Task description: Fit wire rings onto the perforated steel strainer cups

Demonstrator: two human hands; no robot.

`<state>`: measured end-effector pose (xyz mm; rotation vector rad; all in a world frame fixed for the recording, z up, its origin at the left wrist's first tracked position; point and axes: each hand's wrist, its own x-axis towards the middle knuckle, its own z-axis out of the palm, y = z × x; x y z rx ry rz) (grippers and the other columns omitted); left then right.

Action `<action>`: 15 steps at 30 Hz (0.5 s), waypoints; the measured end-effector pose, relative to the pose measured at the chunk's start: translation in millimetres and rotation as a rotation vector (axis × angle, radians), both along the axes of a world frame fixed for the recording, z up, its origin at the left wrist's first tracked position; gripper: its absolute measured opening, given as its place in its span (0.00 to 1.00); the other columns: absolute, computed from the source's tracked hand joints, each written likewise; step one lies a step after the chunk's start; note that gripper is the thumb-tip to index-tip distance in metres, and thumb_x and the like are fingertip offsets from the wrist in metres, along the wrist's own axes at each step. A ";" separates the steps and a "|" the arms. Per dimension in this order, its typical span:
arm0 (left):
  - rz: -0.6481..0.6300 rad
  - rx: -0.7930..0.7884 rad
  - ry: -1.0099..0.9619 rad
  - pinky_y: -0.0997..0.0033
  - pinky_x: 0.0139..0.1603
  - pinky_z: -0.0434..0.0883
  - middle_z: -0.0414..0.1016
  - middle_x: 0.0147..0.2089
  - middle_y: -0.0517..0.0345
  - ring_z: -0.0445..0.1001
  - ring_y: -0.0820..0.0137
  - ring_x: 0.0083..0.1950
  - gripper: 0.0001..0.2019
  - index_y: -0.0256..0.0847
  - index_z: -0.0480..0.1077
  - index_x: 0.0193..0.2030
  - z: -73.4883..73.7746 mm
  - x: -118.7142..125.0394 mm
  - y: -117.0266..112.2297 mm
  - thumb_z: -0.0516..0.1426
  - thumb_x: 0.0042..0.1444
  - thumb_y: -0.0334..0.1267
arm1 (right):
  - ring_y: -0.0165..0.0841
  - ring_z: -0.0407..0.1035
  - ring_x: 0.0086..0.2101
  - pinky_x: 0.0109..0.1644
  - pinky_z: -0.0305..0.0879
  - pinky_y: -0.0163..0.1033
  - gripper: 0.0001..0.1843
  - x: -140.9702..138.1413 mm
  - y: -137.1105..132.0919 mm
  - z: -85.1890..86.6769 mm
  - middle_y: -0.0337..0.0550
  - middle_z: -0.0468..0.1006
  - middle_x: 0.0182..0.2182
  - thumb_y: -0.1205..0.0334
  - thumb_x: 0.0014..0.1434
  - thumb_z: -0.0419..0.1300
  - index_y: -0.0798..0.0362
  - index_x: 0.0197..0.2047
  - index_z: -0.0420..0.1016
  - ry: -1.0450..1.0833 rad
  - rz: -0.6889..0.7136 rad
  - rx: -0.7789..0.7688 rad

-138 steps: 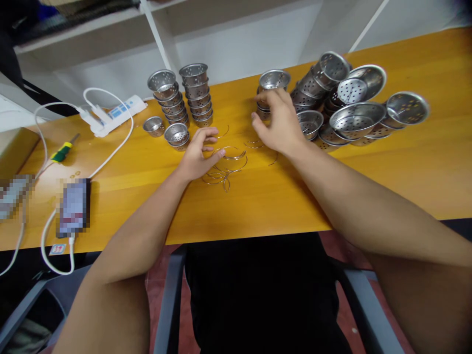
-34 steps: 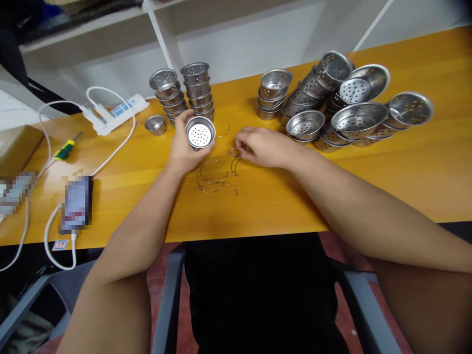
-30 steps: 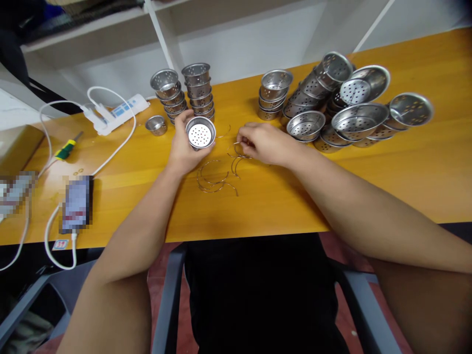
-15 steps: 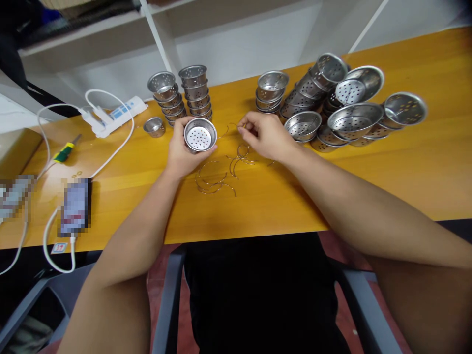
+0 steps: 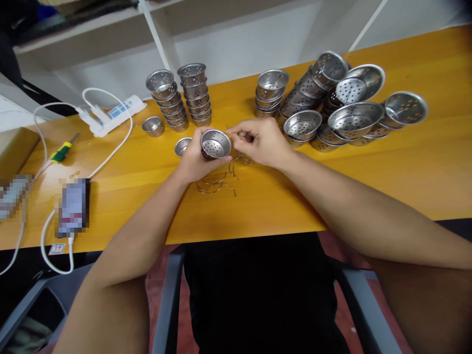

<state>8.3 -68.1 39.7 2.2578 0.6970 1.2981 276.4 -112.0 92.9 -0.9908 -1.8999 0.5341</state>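
My left hand (image 5: 195, 157) is wrapped round a perforated metal cup (image 5: 216, 144), its mouth tilted up toward me. Right at the cup's far rim, my right hand (image 5: 258, 140) has thumb and forefinger pinched on a thin copper-coloured wire; only a bit of it shows, the rest hidden by fingers. Below the hands, several curved wires (image 5: 223, 185) lie loose on the table. Another small perforated cup (image 5: 181, 146) stands just behind my left hand, partly covered by it.
Two stacks of perforated cups (image 5: 199, 93) stand back left, beside a single small cup (image 5: 153, 127). Many more cups (image 5: 356, 120) crowd the right. On the left are a power strip (image 5: 121, 114) with white cables, a screwdriver (image 5: 62, 152) and a phone (image 5: 73, 206).
My left hand has moved right with the cup, which now tilts more, uncovering the small cup behind. My right hand has come slightly left, bringing its fingertips to the cup's rim.
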 end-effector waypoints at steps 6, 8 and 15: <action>-0.007 -0.069 0.026 0.52 0.55 0.86 0.84 0.58 0.54 0.89 0.56 0.55 0.48 0.51 0.70 0.67 1.9 2.3 -4.7 0.80 0.57 0.80 | 0.35 0.66 0.32 0.44 0.68 0.43 0.08 -7.1 -4.5 0.5 0.35 0.73 0.29 0.59 0.77 0.73 0.51 0.53 0.94 -0.010 -0.023 -0.063; 0.003 -0.089 0.029 0.52 0.55 0.86 0.84 0.57 0.54 0.89 0.56 0.54 0.49 0.51 0.71 0.66 2.0 2.1 -5.1 0.81 0.55 0.81 | 0.34 0.66 0.32 0.44 0.67 0.43 0.10 -8.4 -4.8 -1.0 0.35 0.75 0.30 0.60 0.77 0.71 0.51 0.54 0.95 -0.003 -0.023 -0.057; -0.001 -0.097 0.038 0.52 0.55 0.86 0.84 0.57 0.55 0.90 0.56 0.55 0.50 0.50 0.71 0.66 -0.8 1.8 -3.5 0.82 0.54 0.81 | 0.33 0.65 0.32 0.43 0.64 0.43 0.11 -10.5 -5.2 -3.3 0.35 0.78 0.31 0.65 0.77 0.68 0.52 0.54 0.95 0.010 -0.034 -0.096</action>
